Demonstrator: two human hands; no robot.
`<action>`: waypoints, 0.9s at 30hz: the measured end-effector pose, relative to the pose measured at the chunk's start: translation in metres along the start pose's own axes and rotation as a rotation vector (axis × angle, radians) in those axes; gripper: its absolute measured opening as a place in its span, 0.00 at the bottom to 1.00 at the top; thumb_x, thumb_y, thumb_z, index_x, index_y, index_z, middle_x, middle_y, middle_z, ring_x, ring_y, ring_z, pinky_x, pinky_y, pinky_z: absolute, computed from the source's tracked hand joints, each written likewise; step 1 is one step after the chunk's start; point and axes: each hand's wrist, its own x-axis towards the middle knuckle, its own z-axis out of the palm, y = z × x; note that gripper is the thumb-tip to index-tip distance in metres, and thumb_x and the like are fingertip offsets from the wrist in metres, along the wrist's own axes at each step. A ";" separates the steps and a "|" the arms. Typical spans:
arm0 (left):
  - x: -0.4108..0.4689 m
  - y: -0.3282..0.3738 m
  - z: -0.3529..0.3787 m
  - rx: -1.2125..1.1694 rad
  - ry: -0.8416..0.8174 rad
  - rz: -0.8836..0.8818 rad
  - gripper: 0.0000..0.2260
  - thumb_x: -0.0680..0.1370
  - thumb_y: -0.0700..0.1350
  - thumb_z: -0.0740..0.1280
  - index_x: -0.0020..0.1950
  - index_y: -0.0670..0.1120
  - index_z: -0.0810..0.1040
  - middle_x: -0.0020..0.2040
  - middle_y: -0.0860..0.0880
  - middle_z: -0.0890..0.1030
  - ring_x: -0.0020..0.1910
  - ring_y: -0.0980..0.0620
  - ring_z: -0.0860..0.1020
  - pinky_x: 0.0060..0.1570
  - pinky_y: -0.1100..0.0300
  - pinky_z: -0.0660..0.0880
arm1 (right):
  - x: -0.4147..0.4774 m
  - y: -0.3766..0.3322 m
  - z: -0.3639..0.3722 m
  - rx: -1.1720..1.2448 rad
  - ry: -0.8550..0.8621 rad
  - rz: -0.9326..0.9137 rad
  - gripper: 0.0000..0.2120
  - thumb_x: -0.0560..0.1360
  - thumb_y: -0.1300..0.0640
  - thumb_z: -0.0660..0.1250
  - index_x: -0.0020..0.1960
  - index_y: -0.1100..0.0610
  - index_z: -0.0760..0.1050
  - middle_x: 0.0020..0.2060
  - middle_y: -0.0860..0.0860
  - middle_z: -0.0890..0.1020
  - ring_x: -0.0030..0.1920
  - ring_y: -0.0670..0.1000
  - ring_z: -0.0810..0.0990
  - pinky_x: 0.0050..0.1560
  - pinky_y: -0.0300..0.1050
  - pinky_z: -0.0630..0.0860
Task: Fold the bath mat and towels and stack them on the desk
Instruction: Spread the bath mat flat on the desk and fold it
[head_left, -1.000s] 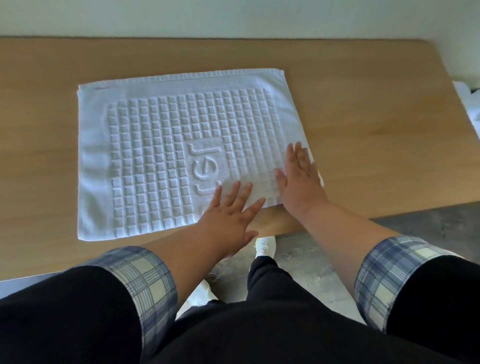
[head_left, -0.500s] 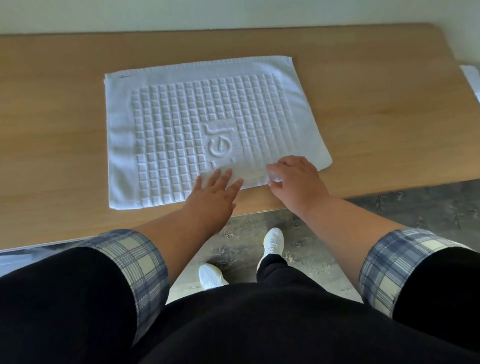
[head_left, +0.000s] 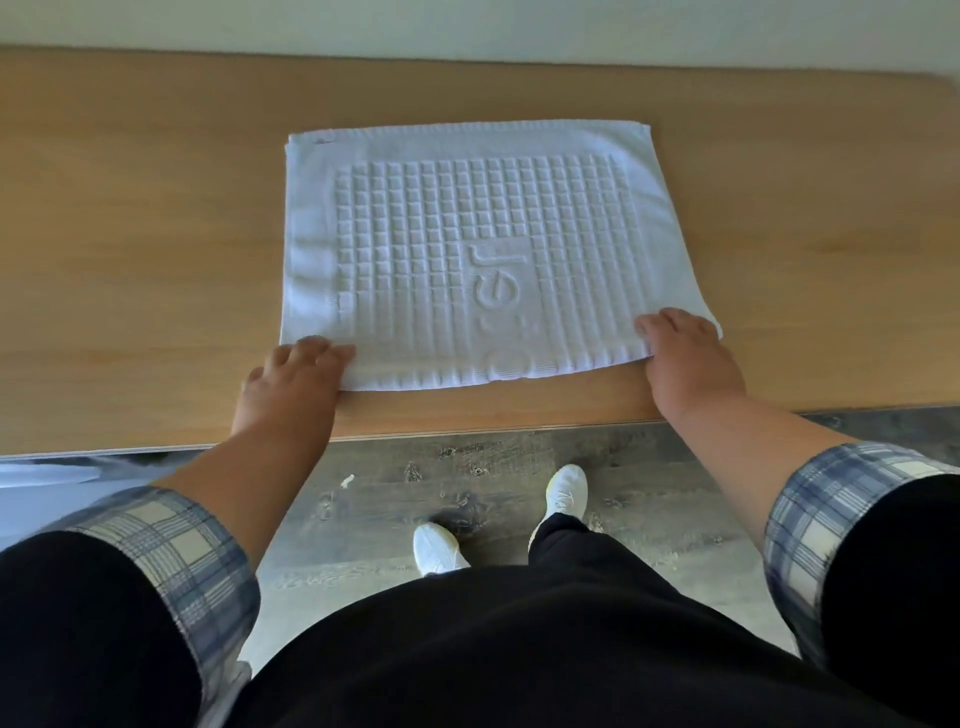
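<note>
Your hands have moved apart since half a second ago: your left hand (head_left: 291, 382) now takes the near left corner of the bath mat (head_left: 483, 249), your right hand (head_left: 685, 358) the near right corner, each grip curled onto the cloth. The mat lies flat on the bench (head_left: 130, 234), its near edge close to the bench's front edge.

Black top (head_left: 519, 649) with rolled blue-plaid cuffs (head_left: 171, 551), black trousers, white sneakers (head_left: 439, 548).
</note>
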 end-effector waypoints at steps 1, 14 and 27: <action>0.002 -0.005 -0.001 -0.033 0.018 -0.041 0.35 0.72 0.31 0.62 0.74 0.57 0.65 0.72 0.51 0.67 0.67 0.45 0.67 0.61 0.47 0.71 | 0.003 0.002 -0.002 0.030 0.017 0.018 0.22 0.78 0.65 0.58 0.70 0.52 0.70 0.71 0.54 0.68 0.71 0.58 0.63 0.65 0.57 0.69; 0.060 -0.037 -0.058 -0.667 0.274 -0.314 0.06 0.81 0.51 0.62 0.54 0.51 0.74 0.42 0.51 0.76 0.37 0.47 0.72 0.36 0.55 0.67 | 0.058 0.014 -0.069 0.411 0.289 0.255 0.09 0.79 0.54 0.63 0.49 0.60 0.75 0.46 0.58 0.78 0.48 0.62 0.76 0.47 0.57 0.76; 0.154 -0.004 -0.075 -0.967 0.411 -0.500 0.10 0.81 0.58 0.59 0.57 0.56 0.69 0.42 0.59 0.74 0.38 0.59 0.72 0.40 0.55 0.67 | 0.168 -0.003 -0.087 0.948 0.313 0.359 0.14 0.75 0.44 0.69 0.55 0.50 0.71 0.45 0.42 0.78 0.42 0.41 0.76 0.37 0.38 0.70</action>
